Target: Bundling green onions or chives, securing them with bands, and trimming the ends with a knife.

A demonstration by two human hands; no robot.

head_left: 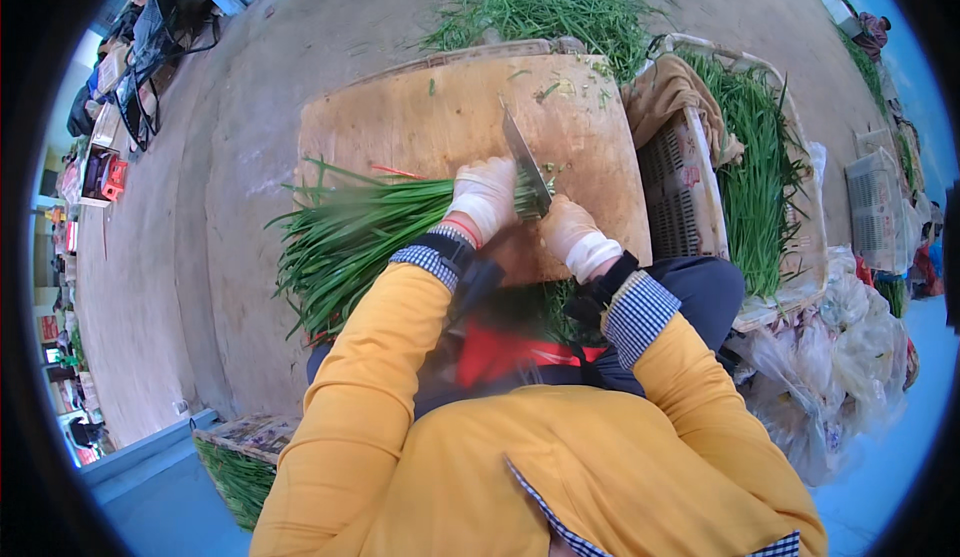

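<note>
The left grip (487,197) is closed around a bundle of green leaves (372,217) near its right end; the leaf tips (312,279) are spread leftward past the edge of the wooden surface (420,122). The right grip (570,229) is closed on a knife (527,164); its blade (517,142) is held just beside the left grip, at the bundle's short ends. A crate (675,182) of greens (735,177) is positioned at the right.
</note>
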